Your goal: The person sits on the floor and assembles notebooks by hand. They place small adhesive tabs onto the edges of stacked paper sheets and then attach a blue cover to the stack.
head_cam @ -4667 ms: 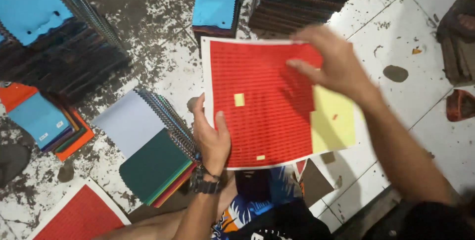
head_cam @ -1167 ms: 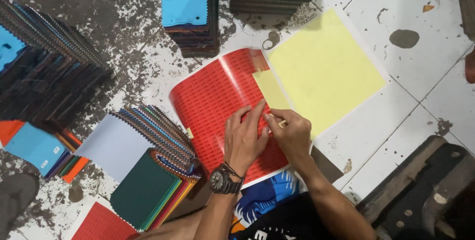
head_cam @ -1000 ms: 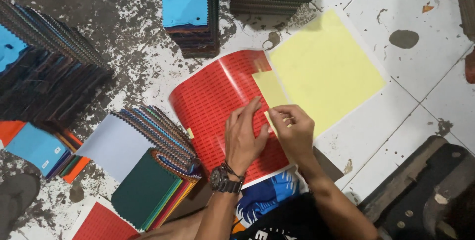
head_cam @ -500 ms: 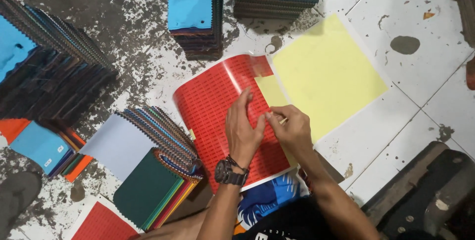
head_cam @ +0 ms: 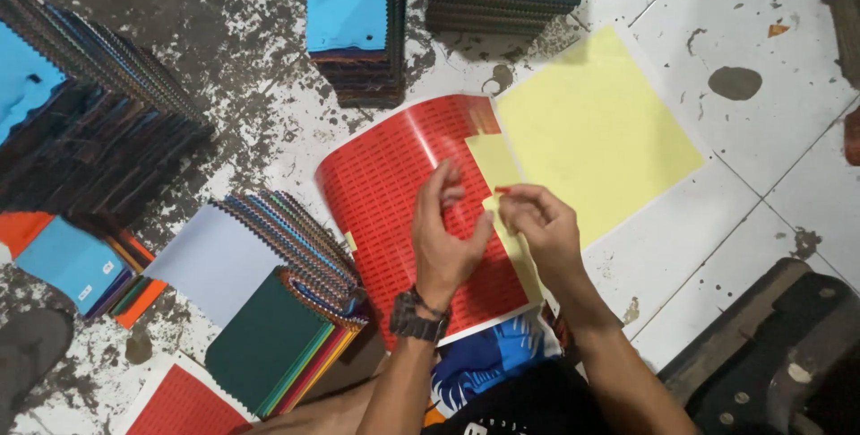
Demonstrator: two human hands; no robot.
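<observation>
While the left hand point(head_cam: 445, 238) hovers open-fingered over the red sticker sheet point(head_cam: 394, 184) lying mid-floor, the right hand point(head_cam: 537, 224) pinches a tiny red sticker point(head_cam: 502, 189); best to peel slowly, pressing the sheet flat.

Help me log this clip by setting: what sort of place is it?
Probably a small workshop floor where fabric swatch books are assembled. Stacks of zigzag-edged fabric swatches stand on a paint-spattered tiled floor, and the hands, left hand and right hand, peel a small label off a red sticker sheet.
</observation>
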